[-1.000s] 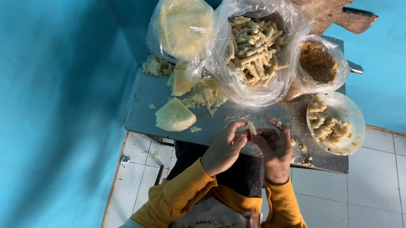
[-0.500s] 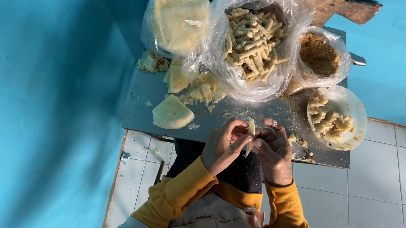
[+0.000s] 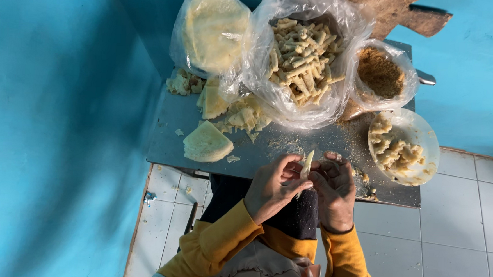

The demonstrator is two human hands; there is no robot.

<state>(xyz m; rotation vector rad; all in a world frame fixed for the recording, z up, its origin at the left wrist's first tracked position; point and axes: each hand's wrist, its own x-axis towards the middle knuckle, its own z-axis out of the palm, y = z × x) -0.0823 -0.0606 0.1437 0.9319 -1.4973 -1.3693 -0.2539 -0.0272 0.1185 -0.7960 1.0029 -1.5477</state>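
My left hand (image 3: 272,185) and my right hand (image 3: 334,188) meet over the near edge of a grey metal table (image 3: 167,140). Together they pinch a thin pale dough strip (image 3: 307,164) that stands nearly upright between the fingertips. Both sleeves are mustard yellow. Just beyond the hands, crumbs are scattered on the table.
A clear bag of rolled pastry sticks (image 3: 301,57) sits at the back centre, a bag of round flat wrappers (image 3: 213,24) to its left, a bag of brown filling (image 3: 380,72) to its right. A white bowl (image 3: 426,136) holds pieces. Folded wrapper wedges (image 3: 206,143) lie left. Blue wall borders the left.
Both hands stayed together at the table's near edge. The dough strip has turned more upright between the fingertips. The camera view shifted slightly.
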